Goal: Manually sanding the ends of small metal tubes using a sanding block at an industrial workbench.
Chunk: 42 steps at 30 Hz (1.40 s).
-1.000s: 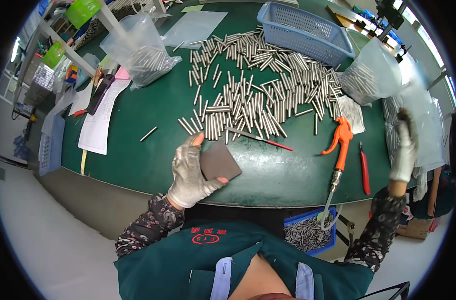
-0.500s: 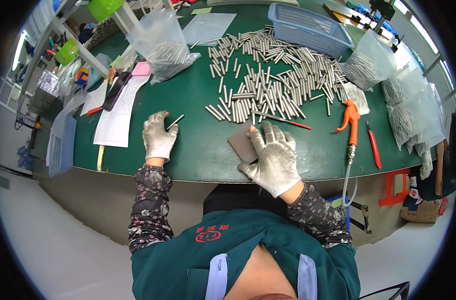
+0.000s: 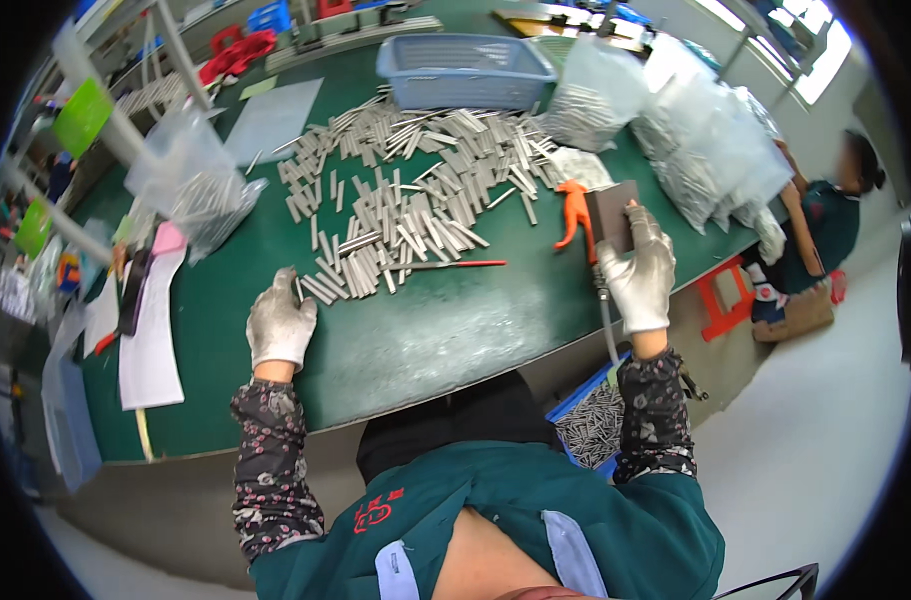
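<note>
My left hand (image 3: 282,322), in a grey-white fingerless-tipped glove, is by the table's left part, with a thin metal pin (image 3: 299,288) at its closed fingertips. To its right lies a wide heap of short metal pins (image 3: 416,205), with a red-handled slim tool (image 3: 466,264) along the near edge. On the right, my gloved right hand (image 3: 643,277) grips a dark brown-grey square sheet (image 3: 614,214). The sheet covers part of an orange air gun (image 3: 574,212), whose hose runs down past the hand toward the table edge.
A blue basket (image 3: 466,75) stands behind the heap. Bags of pins flank it: one bag (image 3: 211,195) left, another bag (image 3: 591,100) and several more right. Papers (image 3: 151,340) lie at left. A blue bin of pins (image 3: 591,425) sits below the edge. A co-worker (image 3: 836,225) is at right.
The whole view has turned to the right. My right hand has carried the brown-grey sheet from the table's middle to the air gun at right. My left hand remains at the left of the heap.
</note>
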### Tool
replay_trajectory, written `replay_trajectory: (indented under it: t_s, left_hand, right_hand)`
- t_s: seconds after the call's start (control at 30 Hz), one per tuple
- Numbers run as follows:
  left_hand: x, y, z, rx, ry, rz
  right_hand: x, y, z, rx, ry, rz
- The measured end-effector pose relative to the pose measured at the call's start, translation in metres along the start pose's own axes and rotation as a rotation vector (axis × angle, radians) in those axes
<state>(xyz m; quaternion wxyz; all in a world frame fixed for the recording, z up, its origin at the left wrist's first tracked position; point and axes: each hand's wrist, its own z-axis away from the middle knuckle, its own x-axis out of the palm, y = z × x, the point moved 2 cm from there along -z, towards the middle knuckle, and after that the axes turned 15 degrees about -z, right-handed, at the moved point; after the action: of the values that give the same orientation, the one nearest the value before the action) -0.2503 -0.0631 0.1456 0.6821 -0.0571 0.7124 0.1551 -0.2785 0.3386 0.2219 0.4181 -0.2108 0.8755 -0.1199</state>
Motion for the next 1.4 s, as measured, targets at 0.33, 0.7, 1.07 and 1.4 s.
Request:
replay_trajectory:
  t_s: [0.33, 0.7, 1.07, 1.4]
  left_hand:
    - [0.015, 0.010, 0.003, 0.215, 0.288, 0.213]
    - [0.009, 0.017, 0.002, 0.183, 0.233, 0.232]
    - [0.012, 0.012, 0.006, 0.230, 0.284, 0.206]
    - [0.003, 0.031, -0.006, 0.277, 0.186, -0.018]
  right_hand:
    - [-0.001, 0.075, -0.019, 0.135, -0.037, 0.508]
    - [0.096, -0.075, 0.020, -0.422, -0.593, 0.060]
    - [0.063, -0.038, -0.003, 0.013, -0.452, 0.008]
    - [0.074, -0.071, -0.009, -0.198, -0.491, -0.078]
